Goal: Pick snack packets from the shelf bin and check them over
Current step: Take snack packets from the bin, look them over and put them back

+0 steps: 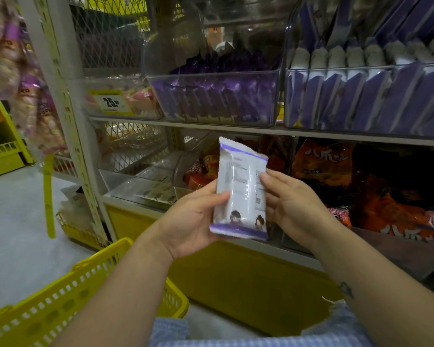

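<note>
- Centrally, a white snack packet (238, 191) with purple bands at top and bottom is held upright in front of the lower shelf. A printed face is turned toward the camera, and nothing but the two hands is touched.
- The left hand (193, 221) is closed on the packet's lower left edge, with the thumb laid across the face and the fingers hidden behind.
- The right hand (291, 204) is closed on the right edge — thumb pressed on the printed panel, fingers behind the packet.
- A clear bin (211, 74) on the upper shelf (261, 130) is seen part filled with purple packets. It is judged the likely source of the one in hand.
- A yellow basket (60, 296) is shown at lower left, beneath the left forearm and well apart from the packet.
- Stage, as judged: one packet is out of the bin and under inspection. Its small print is too blurred to be read.
- Risk of dropping: the glossy film could slip if one grip is loosened while the packet is turned over. It would then fall to the floor, since the basket lies off to the left.
- Risk of crushing: the contents could be broken if the thumbs are pressed harder into the face.
- Risk of oversight: only one face is shown — a torn seam or puncture on the hidden side would be missed unless the packet is turned.
</note>
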The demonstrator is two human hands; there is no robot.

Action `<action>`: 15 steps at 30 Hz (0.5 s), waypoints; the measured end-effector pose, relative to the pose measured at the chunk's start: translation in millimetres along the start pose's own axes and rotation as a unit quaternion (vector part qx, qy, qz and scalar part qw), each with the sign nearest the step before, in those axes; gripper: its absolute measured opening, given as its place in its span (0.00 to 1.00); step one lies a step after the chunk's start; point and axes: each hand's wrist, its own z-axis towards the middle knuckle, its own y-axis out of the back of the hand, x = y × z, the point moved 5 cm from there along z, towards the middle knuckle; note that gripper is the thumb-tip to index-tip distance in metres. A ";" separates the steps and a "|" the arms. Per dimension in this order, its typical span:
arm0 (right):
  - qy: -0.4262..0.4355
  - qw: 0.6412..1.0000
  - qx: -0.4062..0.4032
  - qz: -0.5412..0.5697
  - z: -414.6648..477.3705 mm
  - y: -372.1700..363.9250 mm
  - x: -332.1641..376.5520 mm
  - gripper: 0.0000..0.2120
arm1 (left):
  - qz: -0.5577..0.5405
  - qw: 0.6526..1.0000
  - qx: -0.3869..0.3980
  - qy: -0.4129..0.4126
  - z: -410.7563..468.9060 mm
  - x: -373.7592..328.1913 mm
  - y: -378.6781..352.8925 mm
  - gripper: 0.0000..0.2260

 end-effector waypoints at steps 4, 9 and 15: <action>0.031 0.999 -0.006 0.002 -0.2 6.3 7.1 0.11 | 0.151 0.980 -0.122 -0.034 4.5 -1.9 14.1 0.20; 0.135 0.965 0.009 -0.227 -5.2 0.1 14.4 0.14 | 0.318 0.887 -0.265 -0.205 -0.4 -25.5 28.1 0.26; 0.215 0.902 0.034 -0.373 -13.6 -14.8 16.7 0.20 | 0.444 0.853 -0.181 -0.207 2.9 -21.4 24.7 0.22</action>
